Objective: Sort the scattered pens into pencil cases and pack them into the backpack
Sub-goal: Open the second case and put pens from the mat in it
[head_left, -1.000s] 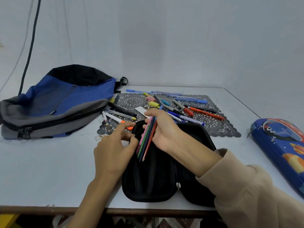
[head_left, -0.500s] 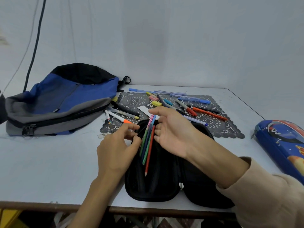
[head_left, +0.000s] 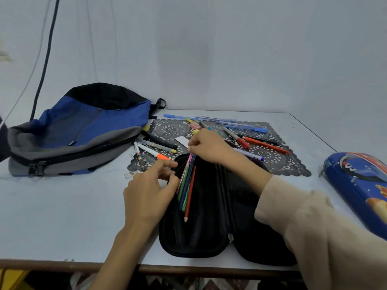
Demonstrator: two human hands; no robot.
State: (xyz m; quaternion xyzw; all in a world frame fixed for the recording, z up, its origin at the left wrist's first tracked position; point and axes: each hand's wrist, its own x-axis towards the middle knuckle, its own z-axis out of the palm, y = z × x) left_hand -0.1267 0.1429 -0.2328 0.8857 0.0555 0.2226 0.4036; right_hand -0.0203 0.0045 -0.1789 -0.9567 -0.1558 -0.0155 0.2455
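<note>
Inside the case, my right hand pinches the pencils; left hand pinches its rim; most pens lie scattered; backpack not yet packed.

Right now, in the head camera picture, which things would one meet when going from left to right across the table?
backpack → left hand → black pencil case → blue pencil case. Left out: the right hand and the coloured pencils, which overlap the black case.
</note>
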